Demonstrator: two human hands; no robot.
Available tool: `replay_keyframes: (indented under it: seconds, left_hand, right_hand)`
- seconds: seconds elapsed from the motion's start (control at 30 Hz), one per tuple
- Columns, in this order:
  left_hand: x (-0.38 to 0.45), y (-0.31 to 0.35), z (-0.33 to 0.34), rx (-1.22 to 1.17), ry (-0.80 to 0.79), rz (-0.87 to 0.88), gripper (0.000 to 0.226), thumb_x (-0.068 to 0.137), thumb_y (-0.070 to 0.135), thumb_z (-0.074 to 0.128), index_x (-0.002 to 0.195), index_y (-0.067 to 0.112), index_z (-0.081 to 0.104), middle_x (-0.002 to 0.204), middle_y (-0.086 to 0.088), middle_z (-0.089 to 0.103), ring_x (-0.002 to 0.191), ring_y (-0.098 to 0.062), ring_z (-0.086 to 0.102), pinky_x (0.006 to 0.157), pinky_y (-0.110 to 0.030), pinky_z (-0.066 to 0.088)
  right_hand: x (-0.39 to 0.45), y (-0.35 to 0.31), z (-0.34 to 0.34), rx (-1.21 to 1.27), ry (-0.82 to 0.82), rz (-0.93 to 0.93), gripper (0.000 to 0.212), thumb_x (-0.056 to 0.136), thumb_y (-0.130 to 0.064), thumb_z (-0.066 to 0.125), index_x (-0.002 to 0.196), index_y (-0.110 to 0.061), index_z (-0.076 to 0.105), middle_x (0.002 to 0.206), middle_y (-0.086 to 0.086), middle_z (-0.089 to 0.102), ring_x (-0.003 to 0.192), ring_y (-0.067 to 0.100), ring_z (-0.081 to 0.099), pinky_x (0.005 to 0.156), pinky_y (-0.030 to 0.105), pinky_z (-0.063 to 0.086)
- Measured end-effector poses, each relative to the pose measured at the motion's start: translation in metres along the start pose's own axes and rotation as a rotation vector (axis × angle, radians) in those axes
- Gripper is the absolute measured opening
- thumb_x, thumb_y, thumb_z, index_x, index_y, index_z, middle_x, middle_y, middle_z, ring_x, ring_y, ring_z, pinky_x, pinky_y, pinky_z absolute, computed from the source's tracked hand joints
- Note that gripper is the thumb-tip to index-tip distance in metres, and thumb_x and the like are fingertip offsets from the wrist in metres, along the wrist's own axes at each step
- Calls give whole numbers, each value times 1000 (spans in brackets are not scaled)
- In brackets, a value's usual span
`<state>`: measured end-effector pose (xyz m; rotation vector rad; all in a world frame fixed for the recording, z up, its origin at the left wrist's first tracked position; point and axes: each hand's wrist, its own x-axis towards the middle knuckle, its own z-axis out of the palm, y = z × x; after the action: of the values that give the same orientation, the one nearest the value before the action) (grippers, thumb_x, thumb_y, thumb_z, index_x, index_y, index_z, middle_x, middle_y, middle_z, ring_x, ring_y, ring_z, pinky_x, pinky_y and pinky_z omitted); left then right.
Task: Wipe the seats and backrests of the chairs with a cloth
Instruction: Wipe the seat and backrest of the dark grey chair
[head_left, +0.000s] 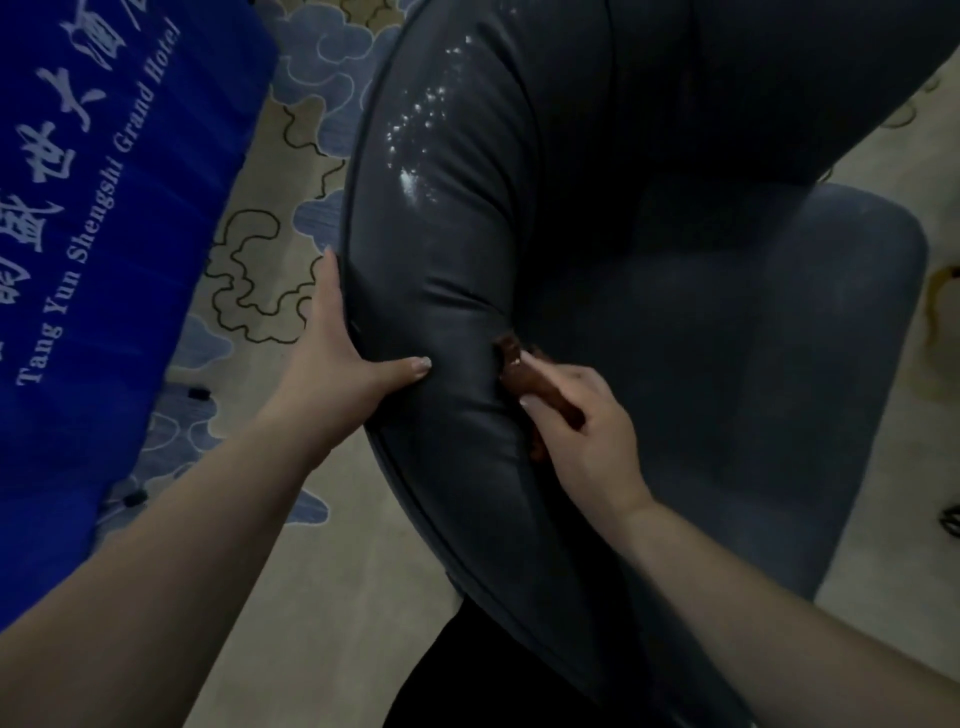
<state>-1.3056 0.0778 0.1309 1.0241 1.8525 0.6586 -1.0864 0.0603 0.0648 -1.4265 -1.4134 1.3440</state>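
- Dark grey-blue leather-like upholstery covers the chair (701, 364), seen from above and behind; its padded backrest (441, 234) curves through the middle of the view and the seat (753, 338) lies to the right of it.
- Small white specks and glints sit on the upper part of the backrest, well apart from both hands.
- The left hand (343, 353) holds the outer edge of the backrest: its thumb presses flat on the front padding, while the fingers (330, 280) lie together along the piped rim and reach behind it.
- The right hand (582, 421) grips a reddish-brown cloth (511, 364), bunched small, with its fingers curled round it; the thumb tip rests on top of the cloth.
- The cloth touches the backrest at the crease where the padding meets the seat, just right of the left thumb.
- Both forearms are bare and reach in from the bottom corners.
- A bright blue drape (104, 208) with white Chinese characters and the words "Tang Yun Shengshi Grand Hotel" hangs at the left, near the chair but apart from it.
- A beige carpet (270, 291) with blue cloud shapes and dark outlines covers the floor between drape and chair.
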Motion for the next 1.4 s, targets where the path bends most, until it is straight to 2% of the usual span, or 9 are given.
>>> replay_keyframes:
  seconds: [0.27,0.43,0.67,0.77,0.87,0.97,1.03,1.27,1.4]
  left_hand:
    - [1,0,2,3,28,-20,122,67,22,85,152,39,-1,156,16,18,131,0,27,100,-24,30]
    - [2,-1,1,-32,19,-11,120,68,22,84,151,41,0,153,21,18,126,6,25,94,-16,28]
    - [34,13,-8,-109,-33,22,115,71,16,82,152,40,3,152,19,24,129,1,33,93,-15,35]
    - [45,13,-16,-117,-102,32,119,68,17,85,151,44,3,148,21,25,130,-2,34,102,-27,37]
    - [52,14,-24,-113,-173,40,121,66,17,86,151,43,3,151,20,23,134,-3,32,110,-34,36]
    - [59,13,-34,-121,-259,74,121,66,15,86,152,41,4,150,21,27,128,11,36,101,-18,42]
    - [65,15,-39,-127,-316,66,123,65,15,86,152,41,2,145,24,32,123,15,39,95,-14,44]
    - [83,17,-51,-156,-433,72,128,67,3,84,151,41,-5,145,19,35,125,4,47,96,-20,48]
    - [90,14,-53,-144,-476,101,130,67,4,84,151,37,-8,140,28,35,122,17,41,97,-15,45]
  right_hand:
    - [92,-34,49,11,191,-4,41,91,-18,66,130,-29,61,115,-3,48,107,6,51,90,-4,31]
    - [37,-17,34,-27,89,-108,45,87,-19,69,127,-40,60,114,-14,46,111,2,51,98,5,35]
    - [117,-36,54,-103,226,-171,41,85,-11,72,124,-24,66,113,0,46,105,7,52,101,7,34]
    - [124,-38,55,-72,236,-133,42,87,-17,70,126,-29,64,113,-4,46,105,1,50,98,2,33]
    - [77,-27,47,-174,177,-245,44,85,-18,70,127,-28,62,115,3,49,110,14,53,104,17,38]
    - [70,-30,46,-254,141,-354,42,80,-11,75,119,-23,67,116,8,52,109,27,56,101,42,46]
    - [100,-46,55,-309,166,-441,39,79,-6,76,116,-18,71,113,11,55,106,30,57,96,48,47]
    - [118,-62,70,-383,247,-402,39,80,-9,76,118,-20,70,113,11,54,106,30,55,100,39,43]
    - [92,-58,71,-434,209,-463,33,82,-12,76,114,-22,73,113,9,56,104,31,55,98,33,42]
